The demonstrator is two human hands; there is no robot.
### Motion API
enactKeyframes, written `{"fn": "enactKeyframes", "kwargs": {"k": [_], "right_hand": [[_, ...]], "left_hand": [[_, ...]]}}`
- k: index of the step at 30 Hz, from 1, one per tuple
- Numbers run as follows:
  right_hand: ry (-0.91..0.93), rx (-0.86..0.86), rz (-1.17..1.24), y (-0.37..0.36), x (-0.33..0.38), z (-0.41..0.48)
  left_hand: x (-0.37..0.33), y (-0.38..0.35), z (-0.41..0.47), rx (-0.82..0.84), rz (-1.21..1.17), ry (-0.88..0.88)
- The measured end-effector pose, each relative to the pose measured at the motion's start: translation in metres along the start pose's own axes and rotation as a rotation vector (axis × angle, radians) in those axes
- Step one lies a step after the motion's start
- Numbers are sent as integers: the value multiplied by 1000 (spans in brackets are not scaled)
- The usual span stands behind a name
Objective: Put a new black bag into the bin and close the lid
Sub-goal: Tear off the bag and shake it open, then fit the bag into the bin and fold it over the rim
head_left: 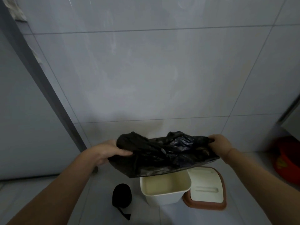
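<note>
Currently, a cream bin [164, 192] is seen standing upright on the tiled floor [81, 200], its mouth open toward the camera. Only bare cream walls are seen inside; no liner is fitted. Its lid [207, 190], brown-rimmed with a cream panel, is detached and is propped just beside the bin on its right, underside turned up.

A black bag [164, 155] is held in the air directly above the bin's far edge, well clear of the rim. It is bunched and crumpled, with its long axis running left to right between the two hands, roughly level. A flat lower edge hangs toward the bin mouth.

The bag's left end is gripped by the left hand [108, 151], thumb pressed over the plastic. The right end is pinched by the right hand [220, 143], fingers curled around it.

A roll of black bags [121, 197] is noted on the floor left of the bin, one loose strip trailing. A red object [287, 159] sits at the right edge, blurred.
</note>
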State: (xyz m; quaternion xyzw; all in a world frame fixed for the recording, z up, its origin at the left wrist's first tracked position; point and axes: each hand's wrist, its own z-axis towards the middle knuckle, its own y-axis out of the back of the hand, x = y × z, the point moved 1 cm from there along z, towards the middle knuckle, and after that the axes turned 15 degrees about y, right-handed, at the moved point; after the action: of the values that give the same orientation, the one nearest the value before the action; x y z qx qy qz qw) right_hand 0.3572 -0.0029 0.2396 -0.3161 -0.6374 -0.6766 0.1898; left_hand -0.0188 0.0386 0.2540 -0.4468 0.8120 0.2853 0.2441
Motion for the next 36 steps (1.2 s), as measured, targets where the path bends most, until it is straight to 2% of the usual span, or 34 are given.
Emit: {"fn": "enactKeyframes", "kwargs": {"k": [2,3,6,8,10,12,13,15,16,17,19,21,23,25,27,29,33,36], "right_hand": [[-147,-137,305,-3,-1,4],[-246,-163,499,-5,-2,4],[-528,-166,945,-16,2,-1],[-579,-105,1034,-24,5,-3],[-548,14,1028,-28,6,-6],[-439,133,945,-24,9,-9],[-339,186,867,-21,10,-10],[-126,329,575,-21,10,-12],[-50,369,377,-24,9,-13],[0,354,205,-29,6,-12],[-39,175,72,-38,-1,-9],[-244,-46,211,-40,-15,-3],[-431,-135,421,-39,-26,2],[-554,-150,663,-45,-34,4],[-585,-108,769,-51,-31,4],[-524,-20,724,-58,-21,4],[-393,92,515,-74,-4,10],[-340,153,475,-80,2,16]], "left_hand": [[0,-10,7,-205,296,-7],[1,-12,12,-326,360,-4],[5,-16,25,-544,364,22],[7,-20,28,-689,429,38],[10,-22,30,-806,377,55],[11,-20,34,-783,53,65],[10,-16,37,-692,-225,83],[10,-15,42,-355,-792,143],[10,-18,42,-242,-937,170],[11,-21,44,-195,-977,189],[11,-29,47,-188,-861,203],[14,-33,47,-206,-653,157],[20,-30,51,-335,-374,78],[28,-27,57,-459,-56,38],[32,-31,61,-507,223,69],[31,-44,64,-526,384,48],[9,-85,61,-535,556,-320],[-6,-106,65,-482,705,-355]]}}
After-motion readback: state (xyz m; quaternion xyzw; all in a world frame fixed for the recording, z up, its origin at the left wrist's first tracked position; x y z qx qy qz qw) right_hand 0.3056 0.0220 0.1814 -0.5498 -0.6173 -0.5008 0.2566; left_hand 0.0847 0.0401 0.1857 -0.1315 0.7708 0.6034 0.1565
